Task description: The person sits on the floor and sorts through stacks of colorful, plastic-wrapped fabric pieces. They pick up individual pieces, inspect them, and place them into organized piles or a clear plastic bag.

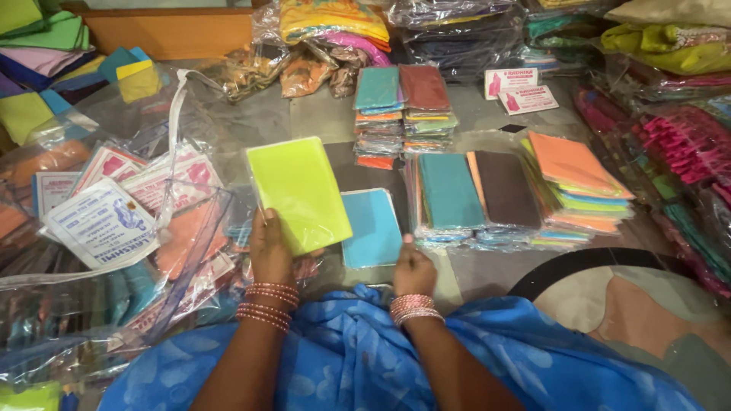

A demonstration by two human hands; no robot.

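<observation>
Holding a flat lime-green folded cloth packet in clear plastic [299, 192], the left hand [271, 253] has its grip clamped on the packet's lower edge, raised above the floor. The right hand [412, 268] rests, fingers curled, touching a flat turquoise folded cloth packet [371, 227] lying just beside the stacked coloured cloth packets [487, 194].

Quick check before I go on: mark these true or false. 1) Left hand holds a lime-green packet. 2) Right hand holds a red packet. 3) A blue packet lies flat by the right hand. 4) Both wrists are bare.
1) True: the left hand grips the lime-green packet.
2) False: the right hand holds no red packet; it rests at the edge of the blue packet.
3) True.
4) False: both wrists wear pink bangles.
</observation>
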